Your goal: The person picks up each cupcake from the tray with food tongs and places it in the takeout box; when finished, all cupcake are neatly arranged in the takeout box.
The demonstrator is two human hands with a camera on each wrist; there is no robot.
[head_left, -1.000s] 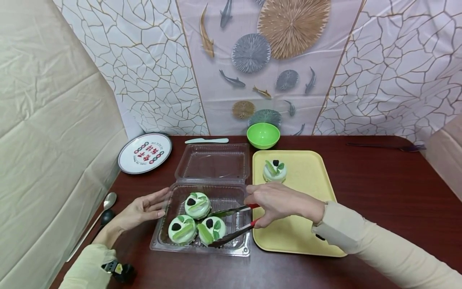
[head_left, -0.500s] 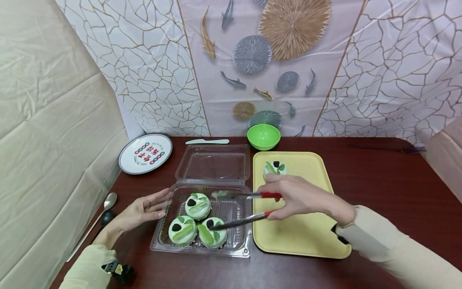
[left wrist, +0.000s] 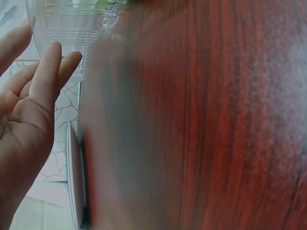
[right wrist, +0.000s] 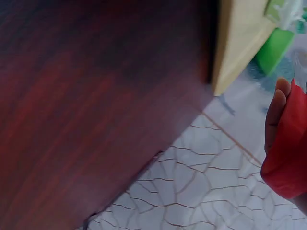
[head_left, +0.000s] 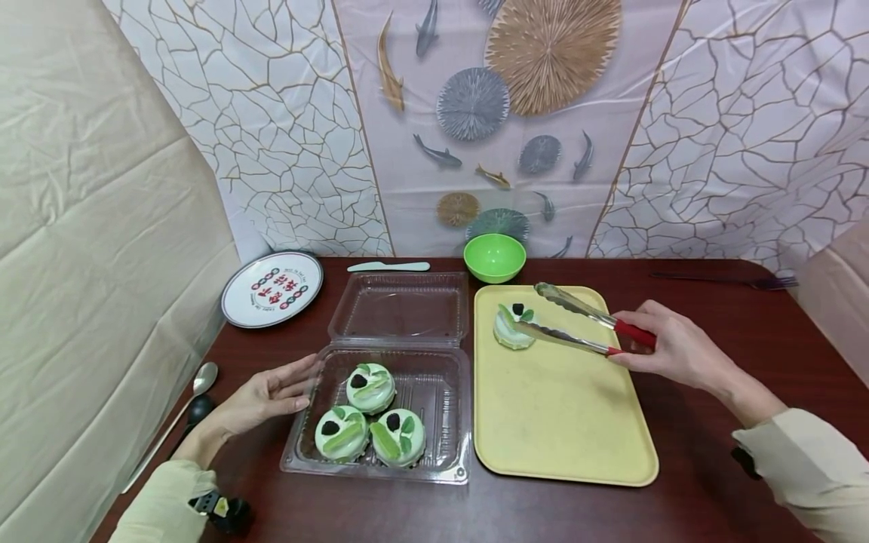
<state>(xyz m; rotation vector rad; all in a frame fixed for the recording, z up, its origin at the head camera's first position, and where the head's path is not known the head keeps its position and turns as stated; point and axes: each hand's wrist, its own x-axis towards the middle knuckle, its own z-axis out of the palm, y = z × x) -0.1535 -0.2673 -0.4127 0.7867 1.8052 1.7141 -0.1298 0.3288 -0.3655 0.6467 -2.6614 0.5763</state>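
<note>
Dark tabletop (head_left: pixel 753 320), right hand (head_left: pixel 682 347) gripping tongs (head_left: pixel 570 340), spread wide over tray (head_left: pixel 557 422) edge

3 cakes (head_left: pixel 370 389) sit in the container (head_left: pixel 443 415), left of the tray (head_left: pixel 563 430).

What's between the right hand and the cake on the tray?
Between the right hand and the berry-topped cake: red-handled tongs, partly over the yellow tray. The head view shows it.
</note>
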